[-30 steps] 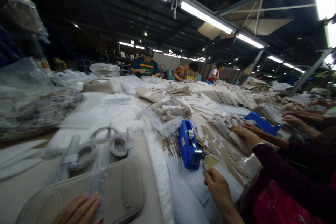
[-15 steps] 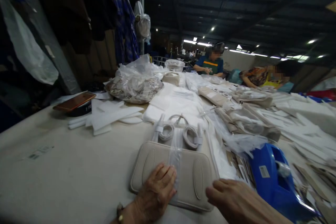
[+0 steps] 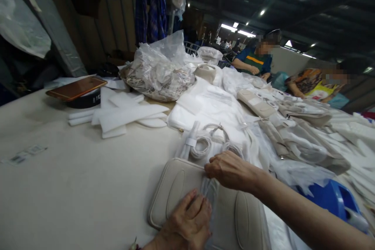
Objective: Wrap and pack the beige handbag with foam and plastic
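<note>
A beige bag [image 3: 225,213] with a curved raised seam near each end lies flat on the table. A clear plastic strip [image 3: 209,188] runs across its middle. My left hand [image 3: 190,218] rests on the bag, its slightly bent fingers pressing beside and onto the strip. At the bag's far edge my right hand [image 3: 224,170] is closed, pinching the far part of the strip; its fingertips are partly hidden. Just beyond lie a coiled beige cord [image 3: 200,147] held by a white band, a second coil [image 3: 233,148] partly behind my right hand, and a handle loop [image 3: 216,128].
White foam pieces [image 3: 129,117] and a phone [image 3: 76,88] on a black object lie at left. A plastic bag of parts [image 3: 161,74] stands behind. More beige bags [image 3: 256,103] and a blue tape dispenser [image 3: 331,199] are at right. Two people [image 3: 253,60] sit across the table.
My right hand has moved from the bag's right side to the strip at its far edge and closed there. My left hand stays on the bag. The view has shifted.
</note>
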{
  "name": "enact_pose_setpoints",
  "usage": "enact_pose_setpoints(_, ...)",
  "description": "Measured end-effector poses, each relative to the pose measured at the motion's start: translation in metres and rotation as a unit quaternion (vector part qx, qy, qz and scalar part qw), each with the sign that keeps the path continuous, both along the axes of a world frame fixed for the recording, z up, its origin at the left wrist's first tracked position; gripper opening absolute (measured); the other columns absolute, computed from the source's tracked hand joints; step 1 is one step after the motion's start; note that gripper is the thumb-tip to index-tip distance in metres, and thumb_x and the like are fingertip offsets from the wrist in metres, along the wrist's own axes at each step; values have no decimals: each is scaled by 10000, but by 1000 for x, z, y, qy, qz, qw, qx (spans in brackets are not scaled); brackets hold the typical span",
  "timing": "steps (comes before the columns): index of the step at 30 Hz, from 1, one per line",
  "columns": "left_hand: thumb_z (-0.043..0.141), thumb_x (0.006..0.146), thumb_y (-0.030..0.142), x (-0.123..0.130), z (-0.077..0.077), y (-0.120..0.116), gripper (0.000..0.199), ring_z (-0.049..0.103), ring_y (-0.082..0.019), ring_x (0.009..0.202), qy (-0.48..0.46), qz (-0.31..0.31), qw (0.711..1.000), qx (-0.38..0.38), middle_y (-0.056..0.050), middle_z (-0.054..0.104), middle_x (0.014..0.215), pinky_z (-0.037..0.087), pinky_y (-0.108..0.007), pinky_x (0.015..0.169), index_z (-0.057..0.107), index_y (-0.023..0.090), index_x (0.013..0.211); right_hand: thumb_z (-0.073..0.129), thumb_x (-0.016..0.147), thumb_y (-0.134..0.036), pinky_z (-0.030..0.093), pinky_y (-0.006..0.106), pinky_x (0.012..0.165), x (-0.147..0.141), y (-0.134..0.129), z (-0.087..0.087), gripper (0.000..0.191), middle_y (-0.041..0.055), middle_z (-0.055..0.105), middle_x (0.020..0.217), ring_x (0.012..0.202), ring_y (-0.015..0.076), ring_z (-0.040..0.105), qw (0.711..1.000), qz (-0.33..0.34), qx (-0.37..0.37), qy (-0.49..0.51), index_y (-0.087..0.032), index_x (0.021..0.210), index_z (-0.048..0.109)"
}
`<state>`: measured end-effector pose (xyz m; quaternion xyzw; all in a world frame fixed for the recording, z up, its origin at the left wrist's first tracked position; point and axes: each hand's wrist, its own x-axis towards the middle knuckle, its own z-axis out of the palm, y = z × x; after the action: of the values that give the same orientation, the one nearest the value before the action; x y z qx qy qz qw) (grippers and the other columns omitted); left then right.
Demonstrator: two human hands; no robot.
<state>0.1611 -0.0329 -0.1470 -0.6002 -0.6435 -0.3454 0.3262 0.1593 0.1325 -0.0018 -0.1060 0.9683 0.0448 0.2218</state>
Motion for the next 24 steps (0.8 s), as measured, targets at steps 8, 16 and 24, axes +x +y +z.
enact_pose_setpoints(8,461,882,229,0,-1,1,238,583,-174,942,0,-2,1000,0,-30,686,866,289,-359,1102,669,112,886,802,609,-370,268,206,450,-23,24,-11,261,0,645,615,559,132,557,986,-156,-32,43,-170,737,695)
enact_pose_setpoints(16,314,933,165,-6,-2,9,374,602,-144,848,35,4,995,93,-30,652,786,306,-341,1102,660,127,797,462,844,-75,423,287,675,25,6,-35,199,97,668,879,793,186,599,957,-175,-19,230,-146,826,647)
enact_pose_setpoints(24,323,882,19,-9,-8,11,374,606,-79,692,-9,-58,987,146,17,586,609,431,-230,1007,559,159,628,379,863,-104,555,310,771,102,-43,-125,322,67,709,1049,953,219,664,834,91,103,534,-107,1058,635)
